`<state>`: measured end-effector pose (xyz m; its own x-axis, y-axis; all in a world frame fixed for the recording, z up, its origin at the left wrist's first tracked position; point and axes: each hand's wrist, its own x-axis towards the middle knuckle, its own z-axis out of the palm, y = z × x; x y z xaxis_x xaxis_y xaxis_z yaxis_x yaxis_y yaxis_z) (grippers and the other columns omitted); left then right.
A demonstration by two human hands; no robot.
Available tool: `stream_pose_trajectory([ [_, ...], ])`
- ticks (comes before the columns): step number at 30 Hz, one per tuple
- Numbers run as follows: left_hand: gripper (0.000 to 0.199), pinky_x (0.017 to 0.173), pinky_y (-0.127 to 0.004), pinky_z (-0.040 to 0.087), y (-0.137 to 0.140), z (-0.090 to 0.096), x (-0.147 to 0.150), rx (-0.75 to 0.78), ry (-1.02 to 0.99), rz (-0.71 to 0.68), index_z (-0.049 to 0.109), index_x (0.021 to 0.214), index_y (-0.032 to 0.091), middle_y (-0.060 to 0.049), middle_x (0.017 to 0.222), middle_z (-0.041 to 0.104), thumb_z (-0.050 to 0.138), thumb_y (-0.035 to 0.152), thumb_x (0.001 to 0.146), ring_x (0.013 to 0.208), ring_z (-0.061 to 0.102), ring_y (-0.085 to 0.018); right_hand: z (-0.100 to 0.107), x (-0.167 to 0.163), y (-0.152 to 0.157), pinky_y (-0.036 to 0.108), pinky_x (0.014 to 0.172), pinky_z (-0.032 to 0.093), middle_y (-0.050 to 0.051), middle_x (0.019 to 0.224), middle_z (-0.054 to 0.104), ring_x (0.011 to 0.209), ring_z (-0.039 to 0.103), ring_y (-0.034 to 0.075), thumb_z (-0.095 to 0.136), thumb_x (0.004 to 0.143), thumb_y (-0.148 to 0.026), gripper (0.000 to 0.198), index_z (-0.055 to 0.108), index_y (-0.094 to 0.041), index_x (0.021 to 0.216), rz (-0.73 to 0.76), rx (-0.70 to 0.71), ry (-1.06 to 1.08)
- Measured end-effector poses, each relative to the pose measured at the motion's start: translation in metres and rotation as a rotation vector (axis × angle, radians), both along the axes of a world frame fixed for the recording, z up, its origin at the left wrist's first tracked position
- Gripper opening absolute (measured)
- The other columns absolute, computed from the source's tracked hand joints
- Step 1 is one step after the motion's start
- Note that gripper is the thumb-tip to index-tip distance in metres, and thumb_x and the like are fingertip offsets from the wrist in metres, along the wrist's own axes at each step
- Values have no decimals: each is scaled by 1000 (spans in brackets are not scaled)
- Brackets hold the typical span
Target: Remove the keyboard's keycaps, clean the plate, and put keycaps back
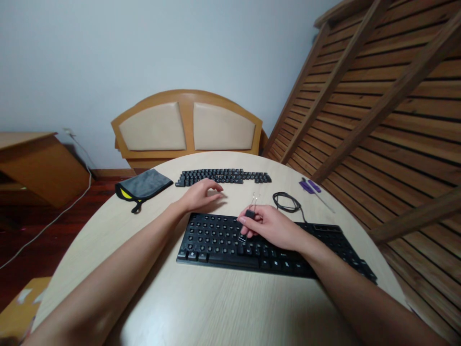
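Observation:
My right hand (268, 226) is closed around a keycap puller (249, 213) with a black handle and two thin wire prongs pointing away from me. It is over the middle of a black keyboard (223, 260). Much of the keyboard's left part shows bare switch sockets, while keycaps remain along its front row and on part of its right side. My right hand and forearm hide some of it. My left hand (201, 194) holds nothing, its fingers apart and curved, just behind the keyboard. Beyond it, loose black keycaps (216, 174) stand in rows on the table.
A grey cloth with yellow inside (146, 185) lies at the left of the round table (201, 302). The coiled cable (286, 203) lies behind the keyboard. A thin rod-like tool (324, 202) and purple pieces (307, 186) lie at the right, near a slatted wooden frame (360, 139).

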<state>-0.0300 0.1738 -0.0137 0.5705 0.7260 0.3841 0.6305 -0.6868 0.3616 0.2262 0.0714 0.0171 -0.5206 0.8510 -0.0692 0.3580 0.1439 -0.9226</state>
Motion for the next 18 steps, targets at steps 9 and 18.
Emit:
stream_pose_trajectory([
  [9,34,72,-26,47,-45,38,42,-571,107,-357,71,105,14,-3,89,71,74,36,79,80,63,-17,-3,-2,-6,27,70,53,4,82,76,73,70,16,57,95,-43,27,67,-18,91,114,44,-71],
  [18,40,75,-30,46,-47,31,48,-417,259,-344,68,107,16,-7,97,70,79,33,72,87,62,-22,-3,-4,-8,26,71,52,3,81,76,76,72,17,55,95,-31,21,70,-18,89,154,76,-82],
])
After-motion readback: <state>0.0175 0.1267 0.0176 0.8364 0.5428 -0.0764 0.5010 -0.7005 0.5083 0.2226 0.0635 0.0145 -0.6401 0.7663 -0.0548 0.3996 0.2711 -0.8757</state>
